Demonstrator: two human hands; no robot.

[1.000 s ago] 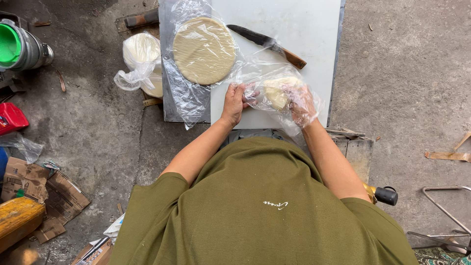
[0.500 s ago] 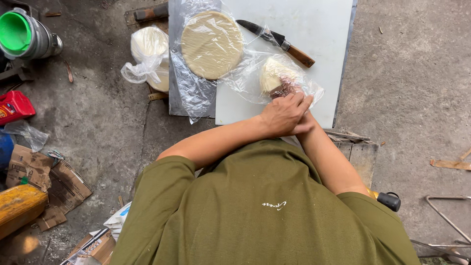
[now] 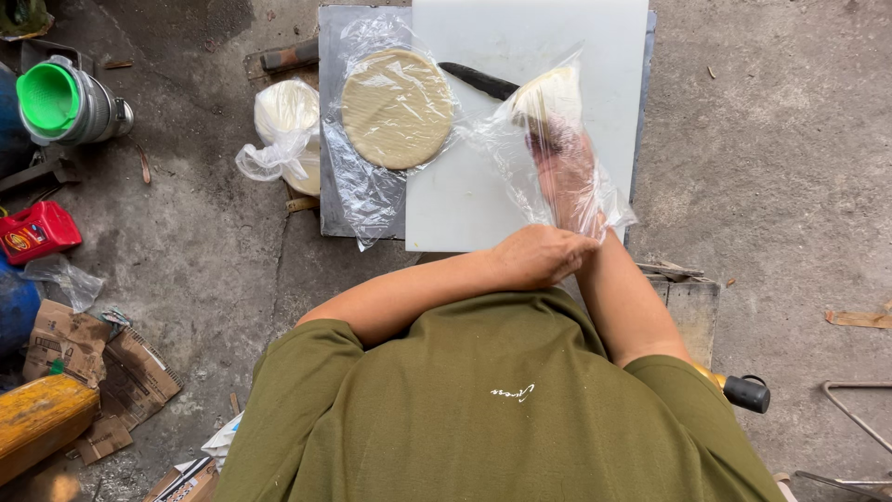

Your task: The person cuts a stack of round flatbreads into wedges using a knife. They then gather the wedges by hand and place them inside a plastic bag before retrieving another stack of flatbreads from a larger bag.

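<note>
The clear bag [image 3: 557,177] veils the right hand [image 3: 562,163] inside.

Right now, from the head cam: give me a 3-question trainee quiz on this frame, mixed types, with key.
1. True or false: the right hand is inside a clear plastic bag.
2. Multiple choice: the flat round dough disc lies on A) bare concrete, B) a clear plastic sheet on the metal tray, C) the green funnel.
3. Fill in: the left hand sits at the right ____, at the bag's open end.

Key: 1 true; 2 B; 3 forearm. The right hand in the bag reaches a pale dough lump over the white cutting board, beside the dark knife.
</note>
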